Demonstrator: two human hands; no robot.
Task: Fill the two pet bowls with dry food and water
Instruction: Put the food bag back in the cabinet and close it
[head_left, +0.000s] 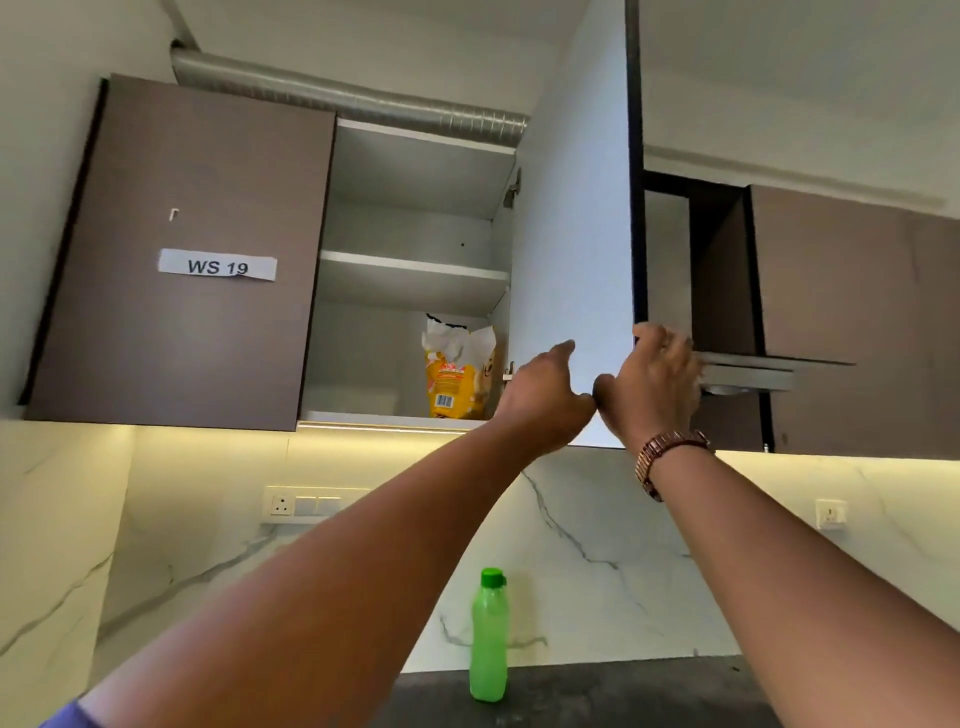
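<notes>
A yellow and white bag of dry food (457, 374) stands upright on the bottom shelf of the open wall cupboard, at the shelf's right side. My left hand (545, 400) is raised just in front of the bag, fingers apart, holding nothing, against the inner face of the open cupboard door (571, 234). My right hand (654, 379), with a watch on the wrist, grips the lower free edge of that door. A green water bottle (488, 636) with a green cap stands upright on the dark counter below. No pet bowls are in view.
The left cupboard door (176, 254), labelled WS 19, is shut. The upper shelf (415, 265) holds nothing visible. A range hood (748, 374) hangs to the right of the open door. Wall sockets (301, 505) sit on the marble backsplash above the dark counter (597, 696).
</notes>
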